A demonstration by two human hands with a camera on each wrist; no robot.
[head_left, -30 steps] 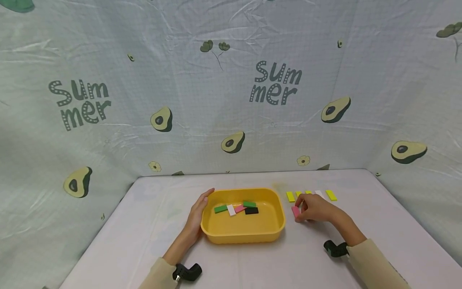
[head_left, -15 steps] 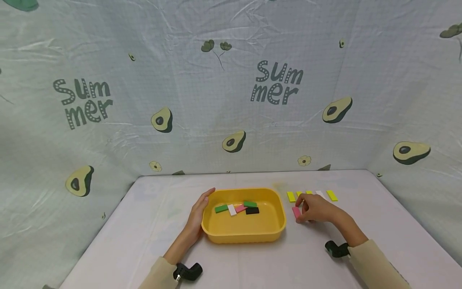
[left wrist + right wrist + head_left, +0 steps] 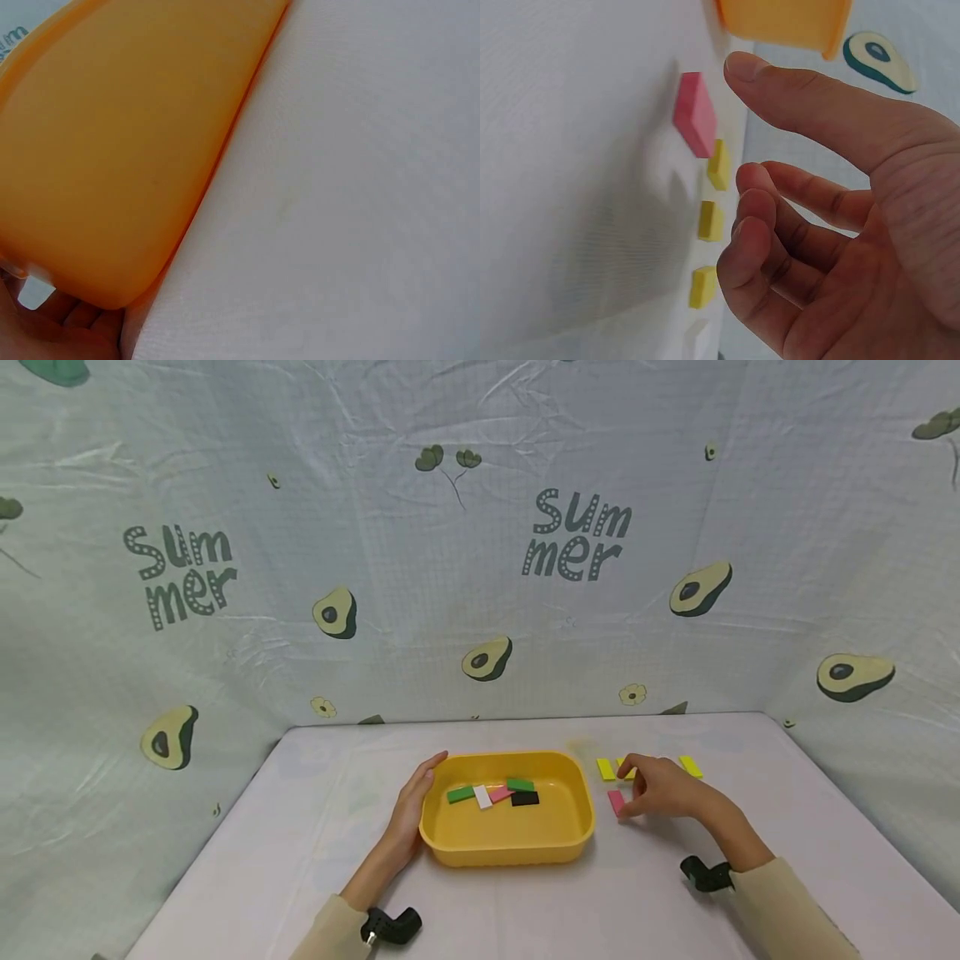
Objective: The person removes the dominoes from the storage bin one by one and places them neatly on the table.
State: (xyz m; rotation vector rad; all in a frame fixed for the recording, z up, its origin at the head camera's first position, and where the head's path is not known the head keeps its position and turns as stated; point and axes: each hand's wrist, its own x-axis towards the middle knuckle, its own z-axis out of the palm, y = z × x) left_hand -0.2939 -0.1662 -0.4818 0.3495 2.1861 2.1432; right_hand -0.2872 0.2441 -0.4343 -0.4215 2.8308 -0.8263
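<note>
While my left hand (image 3: 408, 814) rests flat against the left wall of the yellow tray (image 3: 507, 842) at lower centre of the head view, its fingers straight along the rim and clasping nothing, my right hand (image 3: 663, 787) hovers just right of the tray with nothing in it. In the right wrist view the thumb is stretched out and the fingers (image 3: 761, 225) are loosely bent, spread apart from the thumb and closed on no block.

The pink block (image 3: 616, 802) lies flat on the white table (image 3: 315, 827) between the tray and my right hand, just beside the thumb tip; whether thumb and block touch I cannot tell. In the right wrist view the same pink block (image 3: 694, 114) sits in the upper middle of the frame, below the tray's corner. Behind it runs a row of yellow blocks (image 3: 605, 768), partly hidden by my hand in the head view, with one more yellow block (image 3: 691, 766) showing at the row's right end.

Inside the tray, near its far wall, lie a green block (image 3: 459, 794), a white block (image 3: 482, 797), a pink one (image 3: 500, 793), a second green one (image 3: 519, 784) and a black block (image 3: 524, 798), some overlapping. The left wrist view shows only the tray's orange-yellow outer wall (image 3: 112, 150) against the table, with fingertips at the lower left corner.
</note>
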